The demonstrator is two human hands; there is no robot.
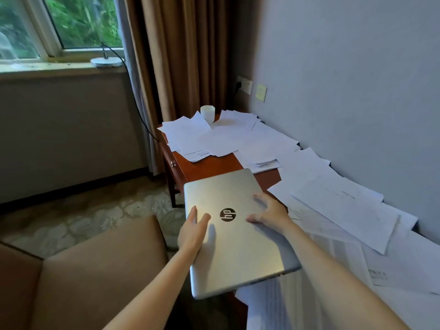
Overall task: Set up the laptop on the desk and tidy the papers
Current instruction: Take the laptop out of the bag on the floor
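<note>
Silver laptop (238, 246) under splayed right hand (270, 211)

Both my bare arms reach forward. My left hand (193, 231) grips the laptop (238, 246) edge, thumb on top. My right hand (269, 214) lies flat, fingers spread.

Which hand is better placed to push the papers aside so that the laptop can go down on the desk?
Probably right. The right hand lies flat on the laptop lid, beside the papers; the left hand grips its other edge.
</note>
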